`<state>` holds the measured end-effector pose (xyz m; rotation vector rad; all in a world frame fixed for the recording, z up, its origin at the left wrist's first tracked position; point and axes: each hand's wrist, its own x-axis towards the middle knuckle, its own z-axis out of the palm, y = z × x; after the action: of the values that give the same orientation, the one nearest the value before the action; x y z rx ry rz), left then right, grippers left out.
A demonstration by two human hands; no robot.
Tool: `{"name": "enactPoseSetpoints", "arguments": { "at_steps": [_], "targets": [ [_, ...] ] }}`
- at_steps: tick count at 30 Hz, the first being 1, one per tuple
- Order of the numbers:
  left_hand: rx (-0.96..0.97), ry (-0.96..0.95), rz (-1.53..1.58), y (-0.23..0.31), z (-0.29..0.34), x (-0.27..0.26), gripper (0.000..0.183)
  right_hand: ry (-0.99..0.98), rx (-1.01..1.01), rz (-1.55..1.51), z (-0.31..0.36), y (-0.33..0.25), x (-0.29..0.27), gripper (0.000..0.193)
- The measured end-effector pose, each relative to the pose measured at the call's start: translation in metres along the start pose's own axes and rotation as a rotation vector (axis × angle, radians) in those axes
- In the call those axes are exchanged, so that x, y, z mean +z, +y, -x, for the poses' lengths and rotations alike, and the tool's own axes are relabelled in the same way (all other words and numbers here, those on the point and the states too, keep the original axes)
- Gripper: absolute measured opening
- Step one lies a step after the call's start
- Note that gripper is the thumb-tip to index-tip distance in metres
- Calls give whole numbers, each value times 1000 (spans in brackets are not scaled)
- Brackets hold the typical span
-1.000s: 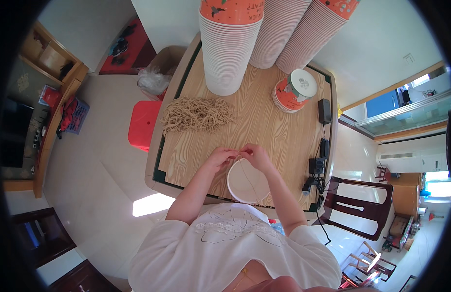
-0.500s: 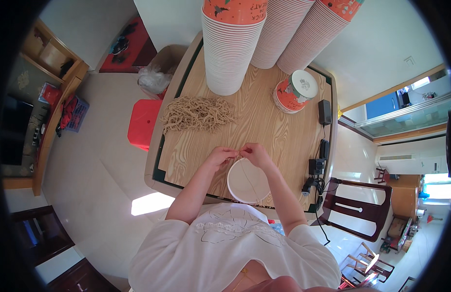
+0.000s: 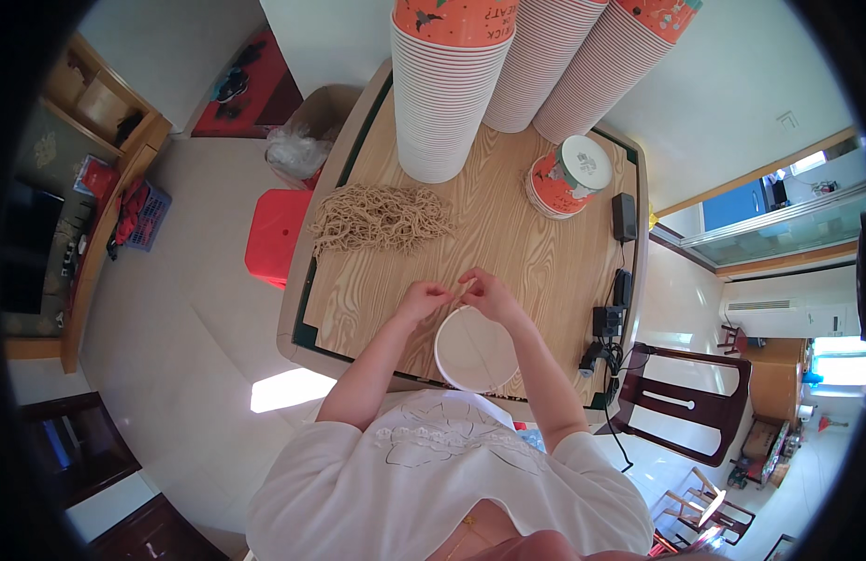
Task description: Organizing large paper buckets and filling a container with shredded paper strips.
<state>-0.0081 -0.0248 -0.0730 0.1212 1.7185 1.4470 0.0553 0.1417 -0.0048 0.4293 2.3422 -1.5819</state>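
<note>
At the table's near edge is a round white paper bucket (image 3: 463, 366), its open mouth facing up. A thin tan cord (image 3: 483, 342) runs across that mouth. Just beyond the bucket's far rim, my left hand (image 3: 425, 301) is closed in a pinch on the cord's end. Close beside it, my right hand (image 3: 490, 295) also pinches the cord, its index finger bent and raised. The exact grip at the fingertips is too small to make out. A loose tangle of tan cords (image 3: 382, 220) lies on the table to the left, beyond my hands.
Tall stacks of nested paper buckets (image 3: 447, 112) stand at the far side. A shorter orange bucket group (image 3: 559, 185) sits at the right. A black adapter (image 3: 624, 217) and cables line the wooden table's (image 3: 508, 224) right edge. A red stool (image 3: 276, 236) stands left.
My fingertips have drawn slightly apart, and my right index finger has lifted. The bucket and the cord pile stay where they were.
</note>
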Motion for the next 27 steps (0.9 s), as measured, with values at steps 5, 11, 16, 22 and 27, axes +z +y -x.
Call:
{"name": "enactPoseSetpoints", "arguments": {
  "at_steps": [5, 11, 16, 22, 27],
  "targets": [
    [45, -6, 49, -3, 4, -6, 12, -9, -9, -53, 0, 1, 0, 28],
    [84, -138, 148, 24, 17, 4, 20, 4, -8, -19, 2, -2, -1, 26],
    [15, -163, 133, 24, 14, 5, 22, -16, -1, -2, 0, -1, 0, 26],
    [18, -163, 299, 20, 9, 11, 36, -80, 19, 3, -14, 13, -4, 15],
    [17, -85, 346, 22, 8, 11, 37, -204, 60, -19, -18, 5, -10, 14]
  ]
}}
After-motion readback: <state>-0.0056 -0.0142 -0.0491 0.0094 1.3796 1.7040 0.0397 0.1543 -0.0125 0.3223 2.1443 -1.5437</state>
